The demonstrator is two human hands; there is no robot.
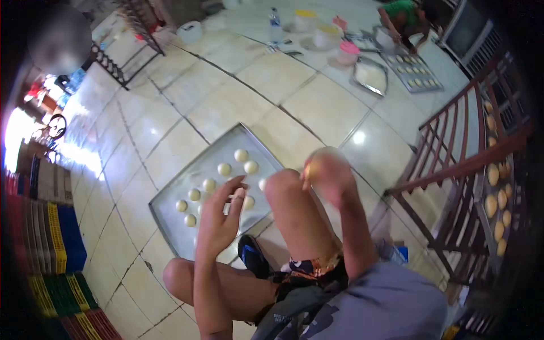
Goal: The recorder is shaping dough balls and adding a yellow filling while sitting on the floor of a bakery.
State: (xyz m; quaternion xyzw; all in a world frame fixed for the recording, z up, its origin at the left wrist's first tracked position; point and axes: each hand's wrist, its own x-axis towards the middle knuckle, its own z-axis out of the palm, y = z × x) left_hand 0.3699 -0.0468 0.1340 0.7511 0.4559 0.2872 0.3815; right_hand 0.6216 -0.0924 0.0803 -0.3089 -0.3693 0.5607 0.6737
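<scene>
A square metal baking tray (pixel 180 241) lies on the floor in front of me, with several round, pale dough balls (pixel 241 155) spaced over it. My left hand (pixel 220 218) hovers above the near part of the tray. Its thumb and fingers are apart, and it hides some of the balls. Beyond my raised knee, to the right of the tray, is my right hand (pixel 330 177). Blur smears its fingers. Something yellowish shows at its left edge, and I cannot make out whether the hand holds it.
On the right, a brown slatted rack (pixel 442 171) carries trays of browned buns (pixel 502 198). At the far right a person in green (pixel 403 12) bends over another tray of dough pieces (pixel 412 72). Tubs, including a pink-lidded one (pixel 348 53), stand nearby. Stacked crates (pixel 71 238) line the left.
</scene>
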